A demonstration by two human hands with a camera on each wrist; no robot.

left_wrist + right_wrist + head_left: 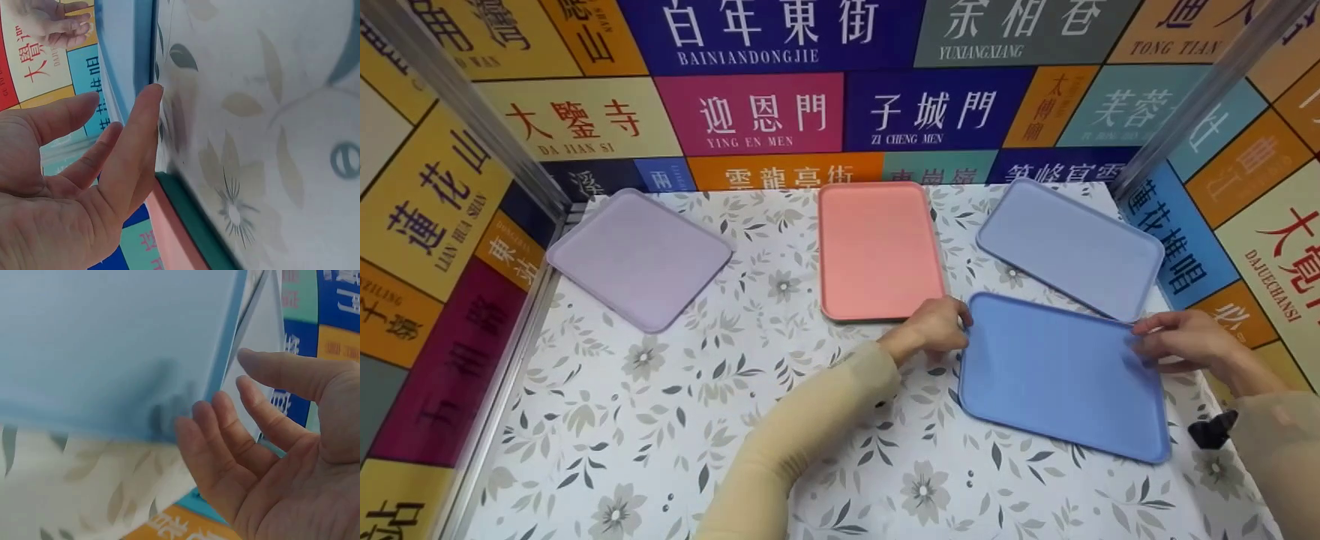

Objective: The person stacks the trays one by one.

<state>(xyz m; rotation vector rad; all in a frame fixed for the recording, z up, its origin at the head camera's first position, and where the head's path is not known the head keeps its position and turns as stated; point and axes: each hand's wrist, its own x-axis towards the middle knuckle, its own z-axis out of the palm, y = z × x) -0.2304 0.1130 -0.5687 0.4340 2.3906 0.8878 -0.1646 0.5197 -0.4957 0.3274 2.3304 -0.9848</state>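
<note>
A blue tray (1061, 375) lies at a slant on the right part of the table. At its left end is my left hand (937, 327); the left wrist view shows its fingers (132, 146) extended beside the tray's edge, the thumb held apart. My right hand (1189, 341) is by the tray's upper right corner. In the right wrist view, its loosely bent fingers (225, 433) have their tips right at the blue rim, with the thumb apart from them. A pink tray (879, 251) lies beyond my left hand, with a green tray's edge (194, 222) showing beneath it.
A pale periwinkle tray (1072, 244) lies behind the blue one, close to its upper edge. At the left is a light purple tray (641, 259). A floral cloth (660, 435) covers the table, and lettered panels (750, 112) wall it in. A small black object (1213, 430) shows by the right sleeve.
</note>
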